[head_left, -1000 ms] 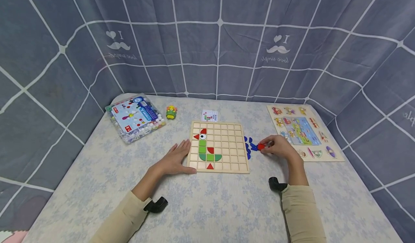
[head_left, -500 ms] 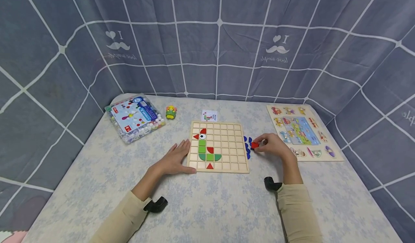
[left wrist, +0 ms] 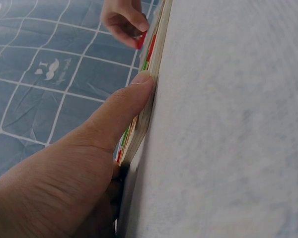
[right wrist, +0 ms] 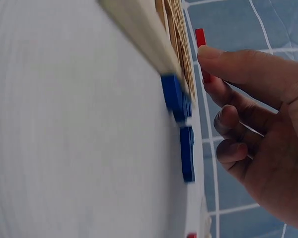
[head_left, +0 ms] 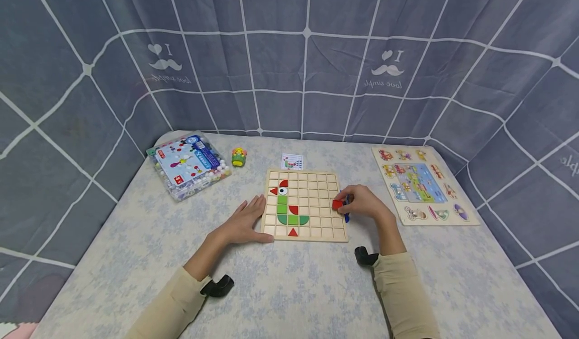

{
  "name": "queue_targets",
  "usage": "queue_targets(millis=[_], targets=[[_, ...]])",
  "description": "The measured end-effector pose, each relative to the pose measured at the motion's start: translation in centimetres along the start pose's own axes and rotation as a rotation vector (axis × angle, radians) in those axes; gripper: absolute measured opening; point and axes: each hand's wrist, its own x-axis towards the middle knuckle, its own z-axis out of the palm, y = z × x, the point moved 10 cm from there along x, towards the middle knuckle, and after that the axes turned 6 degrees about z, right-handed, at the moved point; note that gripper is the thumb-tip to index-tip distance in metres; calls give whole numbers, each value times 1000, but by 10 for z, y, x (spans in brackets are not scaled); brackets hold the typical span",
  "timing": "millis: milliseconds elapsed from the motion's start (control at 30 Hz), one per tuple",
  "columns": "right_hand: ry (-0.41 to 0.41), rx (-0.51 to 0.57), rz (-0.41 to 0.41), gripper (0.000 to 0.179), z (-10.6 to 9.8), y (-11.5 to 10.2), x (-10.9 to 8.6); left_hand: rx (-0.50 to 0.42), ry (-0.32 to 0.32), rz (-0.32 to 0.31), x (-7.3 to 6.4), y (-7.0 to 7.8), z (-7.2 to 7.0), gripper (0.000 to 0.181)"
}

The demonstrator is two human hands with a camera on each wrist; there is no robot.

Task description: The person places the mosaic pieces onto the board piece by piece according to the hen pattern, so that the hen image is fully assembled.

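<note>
In the head view, my right hand (head_left: 362, 201) pinches a red square block (head_left: 336, 205) between thumb and fingers, over the right side of the wooden grid board (head_left: 321, 232). The right wrist view shows the red block edge-on, raised above the board. My left hand (head_left: 244, 223) rests at the board's front left corner, fingers extended along the left side and thumb on the front edge. Red, green and eye-marked pieces (head_left: 282, 200) form a bird-like figure on the left of the grid. Several blue pieces (right wrist: 187, 153) lie by the board's right edge, partly hidden by my right hand.
A small pattern card (head_left: 292, 161) lies behind the board. At back left are a plastic box of beads (head_left: 190, 165) and a small green-and-yellow figurine (head_left: 238, 156). A wooden picture puzzle (head_left: 420, 186) lies to the right. A grid-patterned curtain (head_left: 289, 78) hangs behind the table.
My right hand has carried the red block leftward from beyond the blue pieces to over the board's right columns. The left hand has stayed at the corner.
</note>
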Motion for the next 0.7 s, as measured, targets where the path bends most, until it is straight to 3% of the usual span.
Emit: queue_targets(millis=[700], targets=[[-72, -18, -55, 24, 36, -46, 15, 2, -4, -4, -1, 0, 1, 116]])
